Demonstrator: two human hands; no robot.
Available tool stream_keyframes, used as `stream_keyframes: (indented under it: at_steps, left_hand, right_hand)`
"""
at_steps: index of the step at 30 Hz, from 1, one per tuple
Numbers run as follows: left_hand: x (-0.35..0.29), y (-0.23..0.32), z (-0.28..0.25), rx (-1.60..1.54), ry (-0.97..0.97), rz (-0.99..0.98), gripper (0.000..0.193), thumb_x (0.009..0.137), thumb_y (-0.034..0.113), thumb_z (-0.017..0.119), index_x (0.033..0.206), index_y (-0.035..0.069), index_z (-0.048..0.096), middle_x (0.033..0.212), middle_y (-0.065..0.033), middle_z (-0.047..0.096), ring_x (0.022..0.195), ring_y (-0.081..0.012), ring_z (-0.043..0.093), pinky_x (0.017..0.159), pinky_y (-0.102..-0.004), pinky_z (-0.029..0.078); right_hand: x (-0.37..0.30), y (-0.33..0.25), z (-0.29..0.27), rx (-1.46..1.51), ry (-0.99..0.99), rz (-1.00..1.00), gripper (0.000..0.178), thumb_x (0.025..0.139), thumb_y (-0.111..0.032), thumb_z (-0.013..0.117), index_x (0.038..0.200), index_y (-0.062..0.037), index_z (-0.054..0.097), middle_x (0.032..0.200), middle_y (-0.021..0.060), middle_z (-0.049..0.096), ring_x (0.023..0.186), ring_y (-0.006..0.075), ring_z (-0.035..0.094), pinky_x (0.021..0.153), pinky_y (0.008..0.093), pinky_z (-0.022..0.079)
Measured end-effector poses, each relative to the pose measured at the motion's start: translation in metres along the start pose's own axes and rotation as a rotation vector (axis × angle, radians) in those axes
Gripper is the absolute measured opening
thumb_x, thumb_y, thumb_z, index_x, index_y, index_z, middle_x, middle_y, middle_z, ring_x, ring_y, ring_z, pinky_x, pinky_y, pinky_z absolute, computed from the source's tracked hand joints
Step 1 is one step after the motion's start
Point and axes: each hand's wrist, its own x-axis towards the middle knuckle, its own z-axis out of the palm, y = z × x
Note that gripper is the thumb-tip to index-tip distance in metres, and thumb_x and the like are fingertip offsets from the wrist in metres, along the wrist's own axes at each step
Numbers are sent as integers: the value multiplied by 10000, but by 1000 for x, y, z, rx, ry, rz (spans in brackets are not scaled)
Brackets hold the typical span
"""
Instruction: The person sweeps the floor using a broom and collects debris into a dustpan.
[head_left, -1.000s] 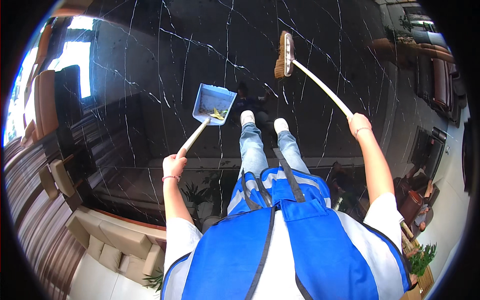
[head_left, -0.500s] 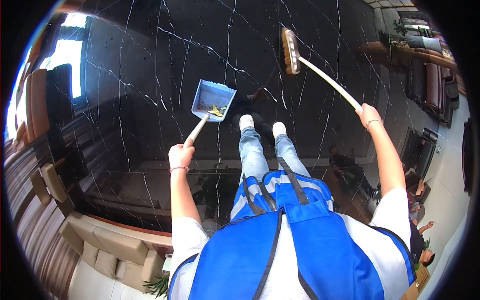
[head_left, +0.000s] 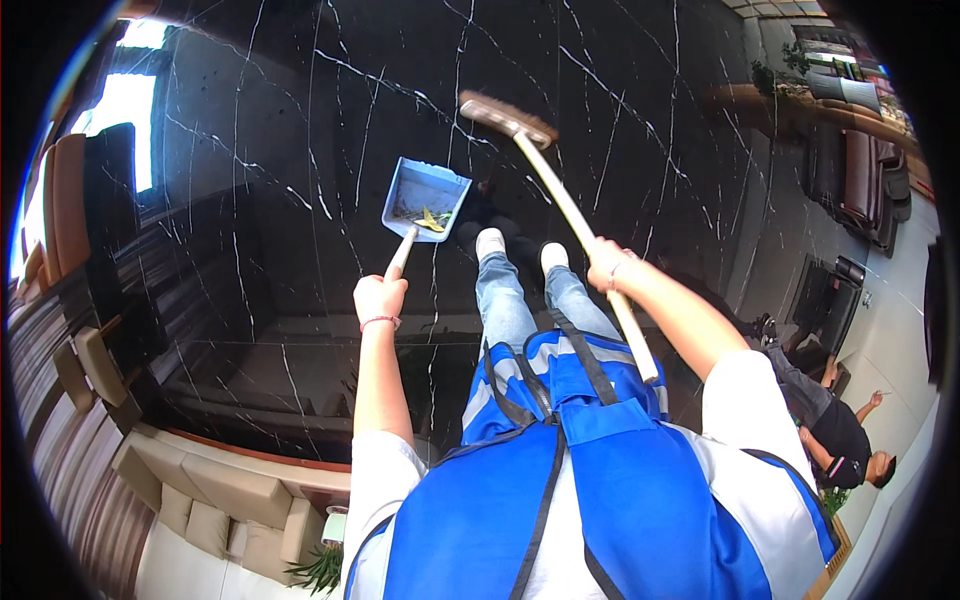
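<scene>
Your left hand (head_left: pixel 381 298) is closed around the handle of the blue dustpan (head_left: pixel 410 185), which lies ahead of you, open side facing away. Yellow-green leaves (head_left: pixel 431 220) and finer debris rest inside it, near the handle end. Your right hand (head_left: pixel 607 264) grips the broom (head_left: pixel 556 190) partway along its pale shaft; the shaft's free end extends back past your wrist, over your blue vest (head_left: pixel 470 510) in this view. The broom head, blurred, is to the right of the dustpan and farther forward, apart from it; whether its bristles touch the black, white-veined floor (head_left: pixel 330 120) cannot be told. Your white shoes (head_left: pixel 490 242) are just beside the dustpan, on its right.
</scene>
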Motion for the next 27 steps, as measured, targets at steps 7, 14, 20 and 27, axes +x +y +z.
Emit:
stream_keyframes:
  at_steps: [7, 14, 20, 27]
  left_hand:
    - [-1, 7, 4, -46, 47, 13, 201, 586, 162, 578, 517, -23, 542, 452, -63, 500, 400, -125, 481, 418, -249, 373]
    - [-11, -3, 1, -58, -91, -5, 244, 620, 212, 577, 581, -29, 573, 508, -109, 538, 456, -190, 543, 458, -297, 420]
    - [-38, -41, 1, -173, -65, -48, 175, 613, 163, 593, 584, -5, 554, 479, -51, 512, 397, -115, 483, 390, -257, 375]
    - [-49, -36, 20, -480, -66, -168, 176, 612, 145, 624, 595, -4, 532, 469, -23, 478, 359, -92, 428, 341, -240, 328]
  right_hand:
    - [-48, -21, -2, 181, -349, -241, 263, 670, -63, 456, 902, 61, 450, 697, 147, 591, 594, 234, 594, 571, 334, 474]
    - [-103, 51, -59, 639, -340, -141, 174, 725, -126, 546, 822, 15, 517, 556, 27, 495, 428, 81, 479, 379, 226, 425]
    - [-81, 73, -90, 546, -22, -152, 142, 716, -105, 531, 765, 27, 513, 529, 60, 509, 407, 111, 501, 387, 255, 441]
    - [51, 4, -104, -230, 242, -146, 132, 656, -80, 539, 744, 1, 596, 643, 111, 599, 617, 205, 603, 634, 314, 476]
